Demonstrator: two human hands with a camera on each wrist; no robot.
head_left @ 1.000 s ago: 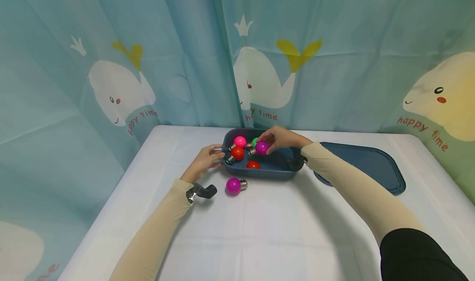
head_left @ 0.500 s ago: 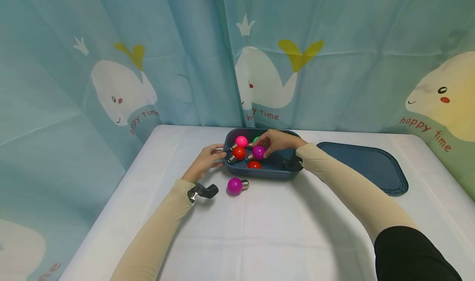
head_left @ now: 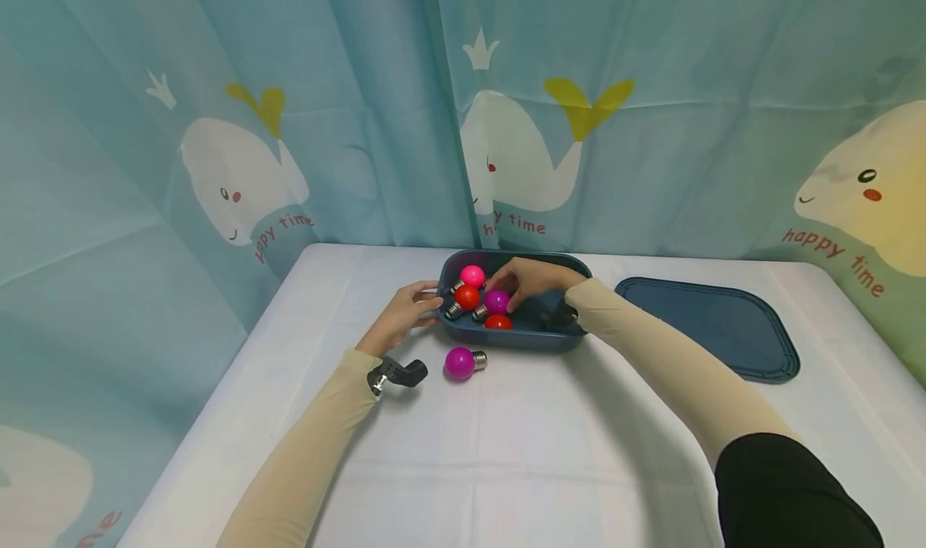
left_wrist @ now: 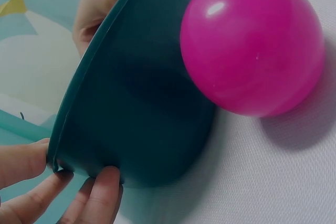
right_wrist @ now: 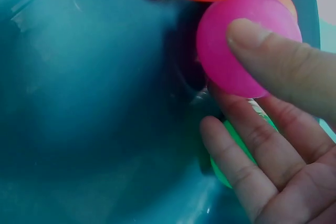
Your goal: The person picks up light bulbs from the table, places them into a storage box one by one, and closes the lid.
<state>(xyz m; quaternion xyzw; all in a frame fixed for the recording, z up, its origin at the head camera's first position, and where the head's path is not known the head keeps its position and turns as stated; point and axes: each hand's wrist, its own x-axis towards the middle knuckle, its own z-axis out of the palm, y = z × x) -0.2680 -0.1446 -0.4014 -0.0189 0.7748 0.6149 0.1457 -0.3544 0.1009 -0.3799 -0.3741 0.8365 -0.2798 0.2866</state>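
Purple bulb low in the bin, left half — clamped between right hand thumb and fingers. Another purple bulb on the table, just near of the bin. Left hand fingers extended, touching bin's left end. Table's far edge close behind; wide tabletop near side. Bin also holds 2 red bulbs, 1 pink bulb, 1 green bulb — one flat tray right.

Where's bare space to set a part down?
Free: white cloth between the sleeves, nearer than the loose purple bulb; the visible part of the flat tray. Crowded: the box, bulbs bunched toward its left end, right hand inside.
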